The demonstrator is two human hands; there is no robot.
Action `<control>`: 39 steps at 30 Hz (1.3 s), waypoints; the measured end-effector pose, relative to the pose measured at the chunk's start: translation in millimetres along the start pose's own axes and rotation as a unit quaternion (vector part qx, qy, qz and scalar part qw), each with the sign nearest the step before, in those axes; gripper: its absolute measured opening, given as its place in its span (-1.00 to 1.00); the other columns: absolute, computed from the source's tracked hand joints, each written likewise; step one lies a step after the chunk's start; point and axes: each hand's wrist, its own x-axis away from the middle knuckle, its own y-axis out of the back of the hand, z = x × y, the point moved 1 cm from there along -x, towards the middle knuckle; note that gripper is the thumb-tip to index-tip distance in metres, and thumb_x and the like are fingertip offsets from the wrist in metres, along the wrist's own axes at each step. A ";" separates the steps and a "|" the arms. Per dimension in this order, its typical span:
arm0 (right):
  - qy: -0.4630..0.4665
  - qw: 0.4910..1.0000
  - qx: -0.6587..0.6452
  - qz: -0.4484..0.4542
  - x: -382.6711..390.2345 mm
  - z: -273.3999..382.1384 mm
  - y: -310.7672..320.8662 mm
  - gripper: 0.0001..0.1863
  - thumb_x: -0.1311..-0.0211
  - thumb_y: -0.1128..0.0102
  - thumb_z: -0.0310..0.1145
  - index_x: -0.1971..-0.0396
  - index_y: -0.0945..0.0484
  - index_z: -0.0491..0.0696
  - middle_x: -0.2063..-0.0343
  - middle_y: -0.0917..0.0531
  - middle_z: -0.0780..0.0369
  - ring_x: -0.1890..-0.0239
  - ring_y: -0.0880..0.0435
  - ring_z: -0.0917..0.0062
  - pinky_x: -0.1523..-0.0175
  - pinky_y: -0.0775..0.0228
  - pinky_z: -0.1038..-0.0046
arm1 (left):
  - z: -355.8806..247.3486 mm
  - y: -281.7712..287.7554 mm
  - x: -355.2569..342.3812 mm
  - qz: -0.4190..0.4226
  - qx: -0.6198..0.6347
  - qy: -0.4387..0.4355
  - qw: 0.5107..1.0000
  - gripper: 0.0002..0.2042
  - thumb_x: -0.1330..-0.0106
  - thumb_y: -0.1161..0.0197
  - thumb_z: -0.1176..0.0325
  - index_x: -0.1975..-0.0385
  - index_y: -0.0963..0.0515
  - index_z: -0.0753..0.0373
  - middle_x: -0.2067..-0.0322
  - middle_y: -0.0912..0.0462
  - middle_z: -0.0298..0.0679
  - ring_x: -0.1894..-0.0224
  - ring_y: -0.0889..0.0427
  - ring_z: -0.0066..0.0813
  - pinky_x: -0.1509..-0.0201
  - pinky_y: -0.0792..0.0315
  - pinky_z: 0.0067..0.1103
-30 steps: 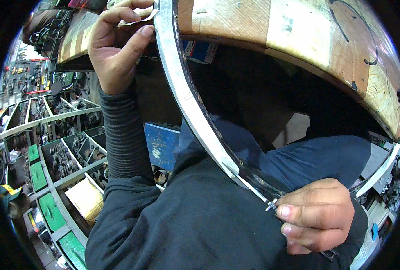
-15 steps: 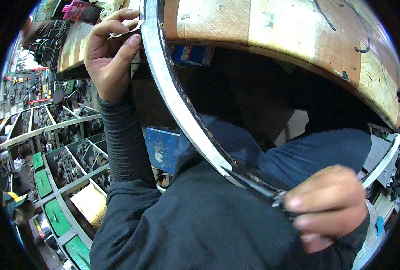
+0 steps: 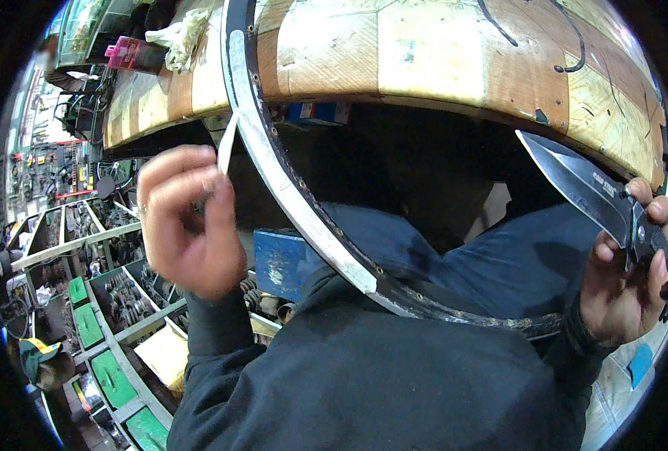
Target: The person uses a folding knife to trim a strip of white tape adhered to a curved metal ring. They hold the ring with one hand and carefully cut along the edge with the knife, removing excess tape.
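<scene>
A dark metal wheel rim (image 3: 296,210) curves from the person's lap up past the edge of the wooden counter (image 3: 439,52), its lower arc braced against the dark sweatshirt (image 3: 364,376), which seems to steady it for work on its inner face. The right hand (image 3: 627,278) is closed around the handle of a folding knife (image 3: 582,188), blade open and pointing up and left, well apart from the rim, held clear of the body. The left hand (image 3: 191,218), blurred, pinches a white strip (image 3: 227,143) between thumb and fingers; the strip lifts off the rim's inner channel while the rest of the white band (image 3: 304,218) lies seated along it, so the pinch appears to keep the loose end taut. Beyond the knees sits a blue box (image 3: 281,263); farther left, floor trays (image 3: 93,316) hold small parts, and a rag (image 3: 180,34) lies on the counter's far end.
</scene>
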 end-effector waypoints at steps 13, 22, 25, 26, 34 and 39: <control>0.009 0.999 -0.012 0.029 0.2 -7.0 6.6 -0.50 -0.41 0.04 -0.17 -0.16 -0.24 -0.22 -0.19 -0.33 -0.16 0.24 -0.68 0.36 0.18 -0.62 0.52 | -61.6 46.0 3.1 0.499 0.334 -0.025 0.799 -0.54 -0.11 -0.50 0.27 0.07 -0.62 0.47 0.56 -0.62 -0.30 0.67 -0.56 -0.47 0.60 -0.41 -0.59; -0.012 1.000 -0.022 0.009 -0.9 -7.8 6.5 -0.53 -0.44 0.14 -0.17 -0.15 -0.26 -0.21 -0.17 -0.34 -0.15 0.28 -0.69 0.38 0.17 -0.63 0.52 | -78.4 43.9 -28.0 0.614 0.502 -0.203 0.574 -0.69 -0.37 -0.21 0.25 0.15 -0.65 0.41 0.51 -0.56 -0.39 0.62 -0.48 -0.68 0.59 -0.25 -0.69; -0.015 1.000 -0.017 0.014 -0.7 -9.7 6.4 -0.53 -0.44 0.15 -0.16 -0.15 -0.26 -0.21 -0.17 -0.36 -0.15 0.28 -0.69 0.38 0.16 -0.63 0.52 | -80.1 54.4 -32.0 0.577 0.564 -0.222 0.548 -0.71 -0.40 -0.13 0.28 0.16 -0.64 0.39 0.54 -0.49 -0.44 0.62 -0.43 -0.70 0.57 -0.19 -0.70; -0.016 1.000 -0.014 0.016 -0.7 -9.9 7.0 -0.53 -0.44 0.15 -0.16 -0.15 -0.26 -0.21 -0.16 -0.36 -0.15 0.28 -0.69 0.38 0.16 -0.63 0.52 | -81.7 58.0 -33.8 0.562 0.586 -0.228 0.537 -0.72 -0.41 -0.10 0.29 0.17 -0.64 0.38 0.55 -0.47 -0.46 0.61 -0.41 -0.71 0.57 -0.18 -0.70; -0.028 0.999 -0.020 0.009 -2.2 -7.2 2.8 -0.53 -0.45 0.16 -0.16 -0.16 -0.26 -0.20 -0.17 -0.36 -0.14 0.28 -0.69 0.37 0.19 -0.64 0.52 | -78.5 70.4 -64.4 0.485 0.677 -0.162 0.529 -0.74 -0.45 0.00 0.35 0.17 -0.64 0.32 0.59 -0.36 -0.54 0.60 -0.35 -0.74 0.55 -0.10 -0.70; -0.036 0.997 -0.050 0.044 0.4 -6.1 12.0 -0.56 -0.42 0.06 -0.27 -0.17 -0.22 -0.20 -0.18 -0.29 -0.05 0.10 -0.64 0.36 0.18 -0.63 0.53 | -21.7 86.8 -66.5 0.403 0.754 -0.195 0.480 -0.86 -0.37 -0.22 0.40 0.20 -0.69 0.23 0.36 -0.72 -0.28 0.53 -0.58 -0.63 0.52 -0.36 -0.68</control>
